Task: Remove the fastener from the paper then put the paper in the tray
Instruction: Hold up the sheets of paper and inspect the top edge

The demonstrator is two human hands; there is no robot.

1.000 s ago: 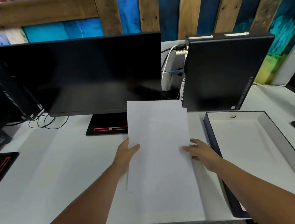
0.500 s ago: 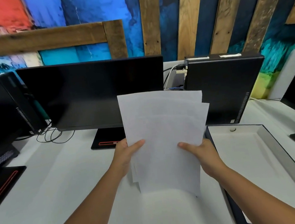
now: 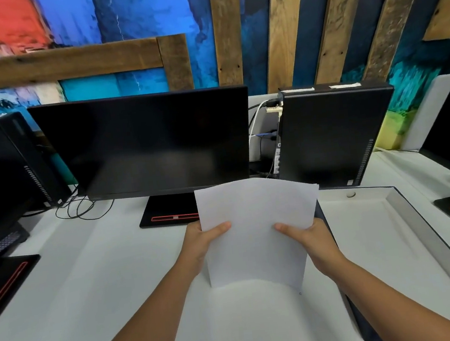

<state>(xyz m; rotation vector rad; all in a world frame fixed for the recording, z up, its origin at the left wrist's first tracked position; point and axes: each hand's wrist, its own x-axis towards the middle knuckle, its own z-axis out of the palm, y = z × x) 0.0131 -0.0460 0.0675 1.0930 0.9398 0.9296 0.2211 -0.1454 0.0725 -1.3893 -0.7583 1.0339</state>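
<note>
Item: thin stack of white paper sheets (image 3: 256, 234), held upright and clear of the white bench (image 3: 91, 283), above its middle and toward the front edge. The upper part bows slightly, and a second sheet's edge shows at the top right corner. Left hand (image 3: 202, 241): grips the stack's left edge, with the thumb laid across the front face and the fingers hidden behind. Right hand (image 3: 307, 238): grips the right edge the same way, thumb on the front, fingers behind the sheets. Shallow rectangular white tray with a dark outer rim (image 3: 366, 238): lies on the right side of the bench, running from near the back edge to the front edge. The paper hangs just to its left, and in this view its right edge covers part of the tray's left wall. Small round pale object (image 3: 350, 194): in the tray's far corner; its kind cannot be told. Black flat monitor (image 3: 142, 143), screen dark: along the back edge, on a black base with a red stripe (image 3: 169, 213). Black computer tower (image 3: 332, 135): back edge, behind the tray. Loose black cables (image 3: 82, 209): near the back left.
</note>
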